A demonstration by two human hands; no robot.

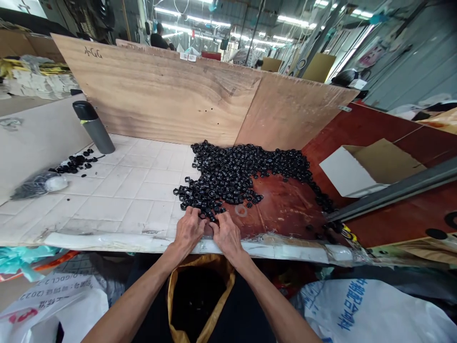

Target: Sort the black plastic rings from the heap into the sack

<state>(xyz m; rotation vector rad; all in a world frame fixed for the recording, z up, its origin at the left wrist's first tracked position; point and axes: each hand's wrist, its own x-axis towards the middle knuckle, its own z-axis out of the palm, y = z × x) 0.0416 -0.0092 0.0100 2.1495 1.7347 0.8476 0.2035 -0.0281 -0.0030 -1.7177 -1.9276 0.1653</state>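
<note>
Small black plastic rings [228, 176] lie in a broad heap, several of them loose at its near edge. My left hand [190, 228] rests at that near edge, its fingers curled down against the closest rings. Close beside it on the right, my right hand [227, 234] is bent in the same way, the two thumbs nearly meeting. Both hands look closed at the fingertips; whatever is between them is hidden. Below the table edge, between my forearms, a yellow-brown sack [171, 305] hangs with its mouth open and a dark inside.
Plywood boards [171, 90] wall off the back of the white-tiled table [139, 190]. A dark bottle [94, 128] and a plastic bag of black pieces [34, 186] stand left. On the right are a white carton [346, 174] and a slanting metal bar [392, 193]. A person [159, 38] is far behind.
</note>
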